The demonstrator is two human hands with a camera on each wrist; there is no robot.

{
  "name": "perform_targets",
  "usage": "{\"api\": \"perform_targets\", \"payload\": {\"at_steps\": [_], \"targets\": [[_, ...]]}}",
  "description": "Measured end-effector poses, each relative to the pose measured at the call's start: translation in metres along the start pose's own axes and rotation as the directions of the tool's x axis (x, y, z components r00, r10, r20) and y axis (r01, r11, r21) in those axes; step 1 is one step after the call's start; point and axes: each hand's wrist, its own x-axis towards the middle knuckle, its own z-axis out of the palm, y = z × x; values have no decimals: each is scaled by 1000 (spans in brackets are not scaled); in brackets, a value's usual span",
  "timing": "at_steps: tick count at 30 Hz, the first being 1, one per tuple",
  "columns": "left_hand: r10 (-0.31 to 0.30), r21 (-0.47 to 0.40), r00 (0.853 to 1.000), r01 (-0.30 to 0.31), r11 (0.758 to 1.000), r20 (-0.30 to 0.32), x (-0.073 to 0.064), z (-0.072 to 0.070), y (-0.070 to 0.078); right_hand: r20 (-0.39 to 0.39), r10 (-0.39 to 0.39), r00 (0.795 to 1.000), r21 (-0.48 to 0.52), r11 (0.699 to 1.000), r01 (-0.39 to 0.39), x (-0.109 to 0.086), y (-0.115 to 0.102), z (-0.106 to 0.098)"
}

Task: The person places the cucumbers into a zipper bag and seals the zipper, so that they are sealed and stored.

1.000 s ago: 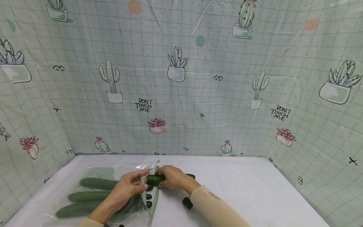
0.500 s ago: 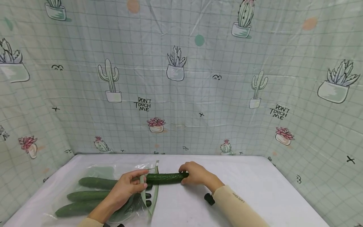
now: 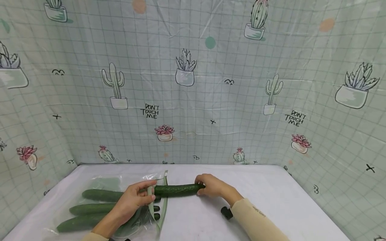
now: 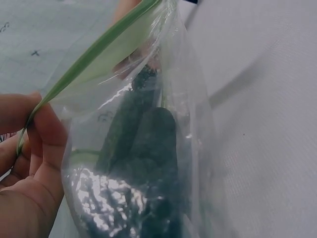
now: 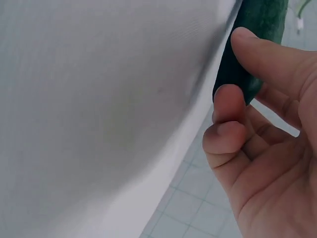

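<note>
A clear zip bag [image 3: 147, 177] with a green-edged mouth [image 3: 164, 209] lies on the left of the table, its mouth facing right. Inside it are several dark green cucumbers [image 3: 90, 209]. My left hand [image 3: 135, 196] pinches the green edge between thumb and fingers; the left wrist view shows the mouth held apart there. One cucumber [image 3: 181, 190] sticks out of the mouth to the right, its left end hidden within. At its right end, my right hand [image 3: 212, 185] grips it with thumb and fingertips, plainly seen in the right wrist view.
A white cloth [image 3: 265, 197] covers the table. Behind and at both sides hangs a checked curtain [image 3: 193, 110] printed with cacti. A small black device [image 3: 226, 213] shows beside the right wrist.
My right hand has moved right, from near the bag's mouth to the cucumber's outer end, baring the length between. My left hand stays at the green edge.
</note>
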Motion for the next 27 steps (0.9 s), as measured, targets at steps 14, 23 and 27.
{"api": "perform_targets", "payload": {"at_steps": [14,23,27], "targets": [[-14,-21,1000,14,1000,-8,0,1,2,-118,-90,989,-44,995,85,23,-50,13],[-18,-18,1000,17,1000,-14,0,2,3,-152,-118,981,-80,991,107,49,-75,27],[-23,-15,1000,23,1000,-18,0,1,3,-137,-114,984,-78,992,104,55,-80,31]]}}
